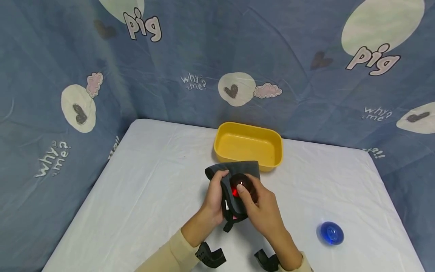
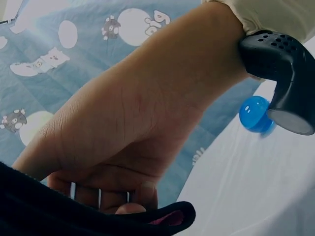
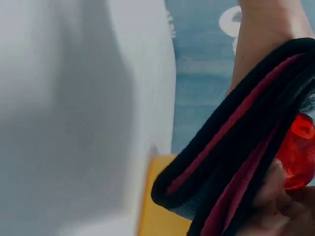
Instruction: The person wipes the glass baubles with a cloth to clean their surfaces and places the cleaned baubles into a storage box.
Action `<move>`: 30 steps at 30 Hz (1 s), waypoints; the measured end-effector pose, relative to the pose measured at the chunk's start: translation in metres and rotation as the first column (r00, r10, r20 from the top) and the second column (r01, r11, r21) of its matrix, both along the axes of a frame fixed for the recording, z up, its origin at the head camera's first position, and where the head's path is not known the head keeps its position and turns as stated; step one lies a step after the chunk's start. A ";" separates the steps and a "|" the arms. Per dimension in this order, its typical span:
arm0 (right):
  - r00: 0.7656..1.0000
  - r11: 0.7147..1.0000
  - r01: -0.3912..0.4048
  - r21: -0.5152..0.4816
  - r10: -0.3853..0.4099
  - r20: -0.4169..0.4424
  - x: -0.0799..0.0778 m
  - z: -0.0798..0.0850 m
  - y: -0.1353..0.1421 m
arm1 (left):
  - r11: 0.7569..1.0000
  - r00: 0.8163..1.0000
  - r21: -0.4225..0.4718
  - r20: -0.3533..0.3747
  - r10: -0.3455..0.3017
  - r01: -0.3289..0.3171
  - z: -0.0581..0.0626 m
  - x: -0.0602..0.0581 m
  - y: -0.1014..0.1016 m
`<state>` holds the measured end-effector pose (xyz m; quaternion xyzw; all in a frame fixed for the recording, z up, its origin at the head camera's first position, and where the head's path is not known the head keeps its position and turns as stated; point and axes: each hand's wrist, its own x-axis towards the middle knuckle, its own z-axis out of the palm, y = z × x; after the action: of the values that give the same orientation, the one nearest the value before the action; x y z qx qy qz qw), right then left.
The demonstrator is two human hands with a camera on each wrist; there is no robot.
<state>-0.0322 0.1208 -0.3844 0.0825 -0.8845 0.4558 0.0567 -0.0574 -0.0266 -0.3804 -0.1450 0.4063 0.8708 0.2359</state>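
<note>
My left hand (image 1: 213,197) grips a folded dark grey cloth (image 1: 245,166) with black edging, thumb on top and other fingers mostly hidden beneath it. A red see-through ball (image 1: 240,180) is pinched by my right hand (image 1: 264,207), its thumb across the front and fingers behind. The ball lies against the cloth, above the table. In the right wrist view the cloth (image 3: 197,162) shows pink lining between its folds, with the red ball (image 3: 299,147) beside it. The left wrist view shows my left palm (image 2: 123,123) and a dark fold of cloth.
A yellow rectangular tub (image 1: 249,163) stands at the back of the white-covered table (image 1: 153,211), just beyond the cloth. To the right lies a blue see-through ball (image 1: 332,233). Blue printed fabric (image 1: 190,49) hangs around the table. Black wrist mounts (image 1: 210,257) sit on both forearms.
</note>
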 end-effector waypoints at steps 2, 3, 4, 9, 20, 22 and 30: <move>0.998 0.996 0.008 0.085 -0.003 -0.061 0.002 -0.001 0.002 | 1.000 1.000 0.006 0.005 -0.005 0.005 -0.001 0.000 0.002; 0.995 0.992 0.018 0.128 -0.005 -0.101 0.004 -0.001 0.003 | 1.000 1.000 0.008 0.011 -0.004 0.004 -0.001 0.001 0.003; 0.989 0.985 0.028 0.171 -0.003 -0.145 0.004 -0.002 0.004 | 1.000 1.000 0.009 0.013 -0.001 0.001 -0.001 0.001 0.003; 0.944 0.954 0.057 0.294 0.045 -0.327 0.005 -0.007 0.006 | 1.000 0.999 0.007 0.030 0.025 -0.025 -0.001 0.001 0.006; 0.946 0.981 0.019 0.192 0.045 -0.321 -0.001 -0.011 0.008 | 1.000 1.000 -0.023 0.023 0.004 -0.003 -0.001 0.006 0.007; 0.956 0.992 -0.002 0.125 0.038 -0.292 -0.002 -0.012 0.008 | 1.000 1.000 -0.024 0.025 -0.003 0.003 -0.001 0.007 0.007; 0.996 0.998 0.001 -0.064 -0.007 -0.093 -0.004 -0.007 0.009 | 1.000 1.000 -0.001 0.013 -0.026 0.026 0.000 0.003 0.007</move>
<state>-0.0360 0.1297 -0.3912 0.0999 -0.8661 0.4792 0.1016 -0.0539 -0.0195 -0.3809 -0.1456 0.4072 0.8665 0.2495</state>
